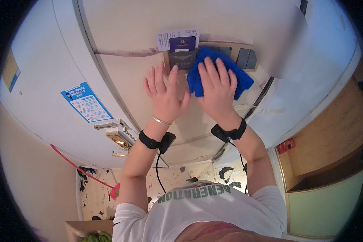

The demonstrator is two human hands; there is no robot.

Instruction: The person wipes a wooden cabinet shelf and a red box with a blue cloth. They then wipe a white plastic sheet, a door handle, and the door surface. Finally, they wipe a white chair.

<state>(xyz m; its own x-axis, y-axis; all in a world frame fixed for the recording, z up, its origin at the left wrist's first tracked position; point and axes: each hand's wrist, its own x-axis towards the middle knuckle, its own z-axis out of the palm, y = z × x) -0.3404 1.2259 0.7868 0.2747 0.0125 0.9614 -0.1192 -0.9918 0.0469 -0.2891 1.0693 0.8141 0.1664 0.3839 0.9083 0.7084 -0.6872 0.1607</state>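
Observation:
My right hand (218, 81) presses a blue cloth (242, 81), its fingers laid over it, against a wall switch panel (254, 68). The cloth hides part of the panel; grey switches (247, 58) show on its right. At the panel's left end is a dark card slot (181, 60) with a dark blue card (182, 44) standing in it. A white printed leaflet (162, 41) is behind the card. My left hand (168, 96) is spread with nothing in it, fingertips by the panel's lower left corner. Whether they touch the wall is unclear.
To the left stands a white door (69, 69) with a blue-and-white notice (87, 103), a door chain (126, 130) and a brass lock (119, 140). A red pole (78, 168) leans below it. Debris litters the floor (199, 171). Wooden shelving (326, 145) is at right.

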